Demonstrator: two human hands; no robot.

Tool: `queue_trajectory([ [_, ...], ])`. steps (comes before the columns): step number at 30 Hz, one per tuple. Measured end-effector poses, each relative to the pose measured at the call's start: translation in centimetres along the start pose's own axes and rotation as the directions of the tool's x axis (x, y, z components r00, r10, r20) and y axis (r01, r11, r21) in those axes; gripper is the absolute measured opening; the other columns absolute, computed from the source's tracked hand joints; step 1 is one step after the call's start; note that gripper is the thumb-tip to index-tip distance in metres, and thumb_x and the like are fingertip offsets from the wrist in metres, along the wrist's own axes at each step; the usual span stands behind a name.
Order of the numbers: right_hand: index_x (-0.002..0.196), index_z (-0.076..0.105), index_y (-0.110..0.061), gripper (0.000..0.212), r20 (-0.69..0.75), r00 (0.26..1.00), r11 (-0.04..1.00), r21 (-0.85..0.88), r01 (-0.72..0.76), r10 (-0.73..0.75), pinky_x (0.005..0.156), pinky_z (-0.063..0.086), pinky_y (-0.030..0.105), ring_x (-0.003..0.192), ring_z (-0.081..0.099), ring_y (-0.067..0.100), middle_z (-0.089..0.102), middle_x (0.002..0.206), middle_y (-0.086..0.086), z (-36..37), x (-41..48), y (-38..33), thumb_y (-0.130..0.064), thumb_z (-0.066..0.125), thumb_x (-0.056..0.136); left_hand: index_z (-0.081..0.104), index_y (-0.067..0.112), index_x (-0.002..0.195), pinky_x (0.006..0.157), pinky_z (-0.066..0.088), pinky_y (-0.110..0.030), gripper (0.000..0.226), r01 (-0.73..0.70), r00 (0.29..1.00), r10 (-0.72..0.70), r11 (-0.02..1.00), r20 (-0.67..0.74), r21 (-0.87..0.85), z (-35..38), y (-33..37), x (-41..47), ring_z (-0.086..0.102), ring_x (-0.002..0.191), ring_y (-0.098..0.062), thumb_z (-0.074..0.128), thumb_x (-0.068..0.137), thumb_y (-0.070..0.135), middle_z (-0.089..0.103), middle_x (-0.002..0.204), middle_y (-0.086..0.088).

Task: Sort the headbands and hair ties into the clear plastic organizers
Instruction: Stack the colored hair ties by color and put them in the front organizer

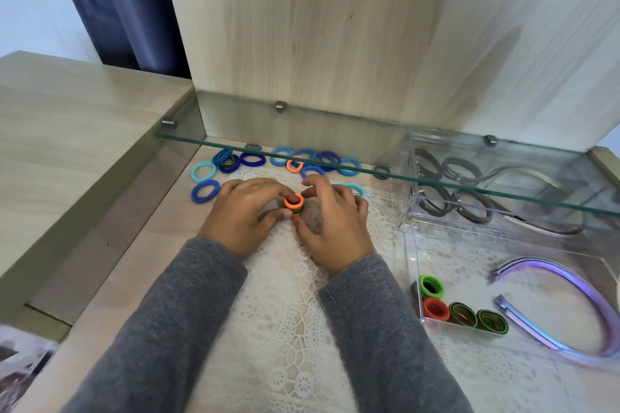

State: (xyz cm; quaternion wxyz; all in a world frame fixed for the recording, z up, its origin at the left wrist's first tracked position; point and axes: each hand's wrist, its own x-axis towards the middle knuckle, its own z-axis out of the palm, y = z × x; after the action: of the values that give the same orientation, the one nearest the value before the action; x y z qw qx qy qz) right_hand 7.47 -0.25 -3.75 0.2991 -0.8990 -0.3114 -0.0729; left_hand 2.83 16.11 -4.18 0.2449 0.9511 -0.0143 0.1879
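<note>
Small round stack of elastic hair ties (294, 204), orange on top with green and dark bands beneath, sat at the centre of the white lace mat (285, 295), just off or on the cloth; contact could not be told. You had it pinched from both sides. Your left hand (240, 214) came in from 9 o'clock with thumb and fingers curled round it. Your right hand (333, 225) closed on it from 3 o'clock, forefinger arched over the top and thumb below. My read: two hands were used to square the ties into one tight bundle so that it would go in as a unit.

At 4 o'clock stood the near clear plastic organizer (412, 255). It held a row of similar green and orange bundles (436, 308) along its front wall and a curved purple plastic headband (583, 292) beside them. The space beside the row looked like the place for this bundle.

At 2 o'clock the far clear plastic organizer (406, 184) held grey elastic bands (466, 171).

From 11 to 1 o'clock loose blue fabric hair ties (250, 159) lay unsorted against the back panel, one orange among them.

The glass shelf (318, 141) overhung those ties and the far organizer. It probably forces a low reach there. The path to the near organizer looked open.
</note>
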Motion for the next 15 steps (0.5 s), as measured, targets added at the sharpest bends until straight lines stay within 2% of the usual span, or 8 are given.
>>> queue_trajectory([
  [5, 0.113, 0.045, -0.033, 0.033, -0.031, 0.999, 0.998, -0.045, 0.038, -0.039, 0.091, 0.027, 0.036, 0.111, 0.041, 0.014, 0.053, 0.117, -0.012, 0.1, 0.0, -0.2, -0.035, 0.060, 0.084, 0.055, 0.038, 0.100, 0.102, 0.036, -0.044, 0.027, 0.061, 0.998, -0.061, 0.991, 0.004, -0.123, -0.1, -0.4, 0.0, 0.055, 0.107, -0.007, 0.072, 0.080, 0.033, 0.061, 0.107, 0.022],
  [8, 0.106, 0.052, -0.034, 0.023, -0.029, 0.998, 0.994, -0.099, 0.050, -0.053, 0.090, 0.028, 0.038, 0.111, 0.041, 0.015, 0.050, 0.117, -0.010, 0.2, 0.0, -0.2, -0.037, 0.058, 0.084, 0.050, 0.037, 0.102, 0.099, 0.041, -0.047, 0.023, 0.069, 0.997, -0.072, 0.986, -0.014, -0.154, 0.0, -1.0, -0.2, 0.055, 0.110, -0.011, 0.062, 0.089, 0.022, 0.060, 0.111, 0.021],
  [11, 0.103, 0.059, -0.033, 0.019, -0.001, 0.998, 0.982, -0.178, 0.060, -0.062, 0.091, 0.025, 0.039, 0.113, 0.040, 0.017, 0.049, 0.119, -0.006, 0.5, 0.1, -0.1, -0.039, 0.056, 0.085, 0.054, 0.030, 0.114, 0.105, 0.035, -0.040, 0.027, 0.088, 0.995, -0.091, 0.995, -0.045, -0.050, 0.0, -0.9, -0.3, 0.053, 0.114, -0.013, 0.045, 0.096, 0.011, 0.061, 0.118, 0.014],
  [13, 0.101, 0.061, -0.031, 0.018, 0.001, 0.998, 0.979, -0.196, 0.056, -0.056, 0.091, 0.025, 0.040, 0.113, 0.040, 0.019, 0.050, 0.119, -0.003, 0.7, 0.1, -0.1, -0.038, 0.056, 0.085, 0.054, 0.027, 0.122, 0.106, 0.027, -0.033, 0.032, 0.114, 0.993, -0.114, 0.992, -0.020, 0.052, 0.2, -0.6, -0.4, 0.049, 0.118, -0.011, 0.041, 0.097, 0.010, 0.059, 0.124, 0.012],
  [15, 0.099, 0.062, -0.030, 0.018, -0.002, 0.999, 0.979, -0.197, 0.051, -0.053, 0.091, 0.024, 0.041, 0.113, 0.041, 0.020, 0.051, 0.119, -0.002, 0.8, 0.0, -0.3, -0.035, 0.057, 0.083, 0.053, 0.027, 0.125, 0.107, 0.025, -0.033, 0.036, 0.113, 0.994, -0.114, 0.988, -0.004, 0.101, 0.4, -0.5, -0.5, 0.047, 0.121, -0.010, 0.043, 0.095, 0.009, 0.057, 0.127, 0.011],
])
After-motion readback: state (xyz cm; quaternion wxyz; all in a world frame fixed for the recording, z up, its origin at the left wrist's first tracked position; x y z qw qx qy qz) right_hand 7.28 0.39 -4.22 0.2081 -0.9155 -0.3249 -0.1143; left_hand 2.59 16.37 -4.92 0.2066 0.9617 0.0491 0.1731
